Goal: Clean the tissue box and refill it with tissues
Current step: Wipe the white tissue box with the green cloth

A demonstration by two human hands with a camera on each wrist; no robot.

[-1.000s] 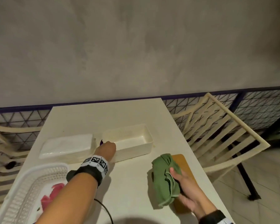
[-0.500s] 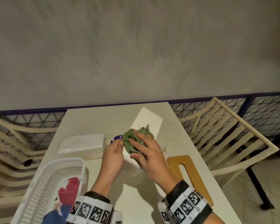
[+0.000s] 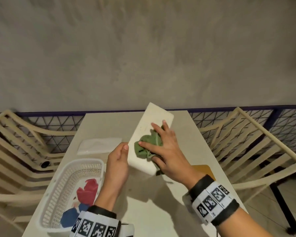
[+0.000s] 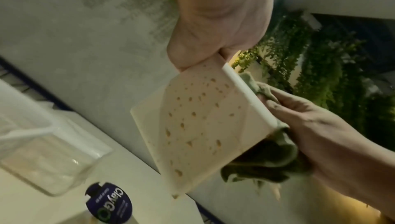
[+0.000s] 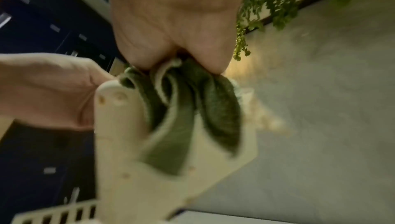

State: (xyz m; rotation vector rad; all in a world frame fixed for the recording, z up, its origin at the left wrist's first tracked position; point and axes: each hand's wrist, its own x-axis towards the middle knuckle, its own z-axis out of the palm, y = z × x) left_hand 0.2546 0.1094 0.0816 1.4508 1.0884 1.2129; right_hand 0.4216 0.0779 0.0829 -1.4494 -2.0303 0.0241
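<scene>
The cream tissue box (image 3: 150,120) is lifted off the table and tilted, its underside toward me. My left hand (image 3: 123,149) grips its left edge, thumb on the underside. My right hand (image 3: 161,142) holds a bunched green cloth (image 3: 148,144) and presses it against that underside. The left wrist view shows the box's inside (image 4: 198,126) dotted with brown spots, with the left hand (image 4: 213,25) above and the cloth (image 4: 267,163) behind the box. The cloth (image 5: 192,109) fills the right wrist view, against the box (image 5: 128,160). A wrapped tissue pack (image 3: 99,145) lies at the table's left.
A white basket (image 3: 58,194) with a red cloth (image 3: 88,190) and a blue one (image 3: 70,216) stands at the front left. The brown wooden lid (image 3: 203,170) lies under my right wrist. A dark-capped bottle (image 4: 109,205) stands beneath the box. Cream slatted chairs (image 3: 246,151) flank the table.
The box has gone from lying on the table to held up and tilted in my left hand. My right hand brought the green cloth from the lid onto the box and slid it farther along.
</scene>
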